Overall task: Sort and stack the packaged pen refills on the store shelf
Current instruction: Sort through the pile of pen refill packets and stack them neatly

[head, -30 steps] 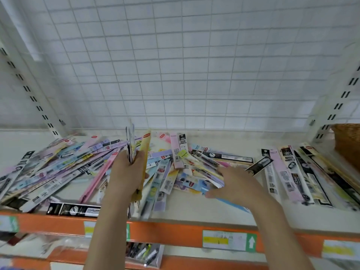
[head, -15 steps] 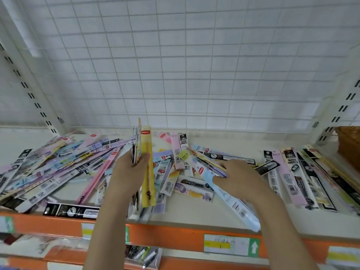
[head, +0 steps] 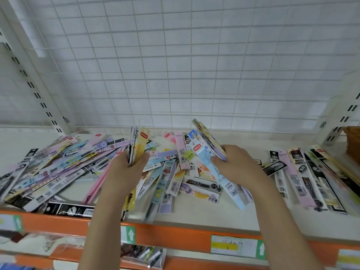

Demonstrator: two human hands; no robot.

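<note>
**Both hands hold refill packs above the littered shelf**

The left hand [head: 124,170] grips a bunch of packs upright, fingers and thumb curled round them; the front one is a yellow pack [head: 140,147] with a red label at its top, the lettering too small to read. The right hand [head: 236,164] clamps a second bunch, tilted left at the top, with a light blue pack [head: 212,168] bearing the same kind of red tag and a barcode near its lower end. The hands are apart, with loose packs between them.

The rest of the pen refills lie flat on the shelf [head: 204,213]: a fanned heap [head: 54,168] at the left, a row of black and pink packs [head: 311,178] at the right. In the middle, one black pack [head: 201,185] reads "FFICE", and a green one [head: 160,187] reads "LEMONS". The orange shelf edge [head: 175,236] carries price labels [head: 236,246] with white arrows on green; their print is blurred.
</note>
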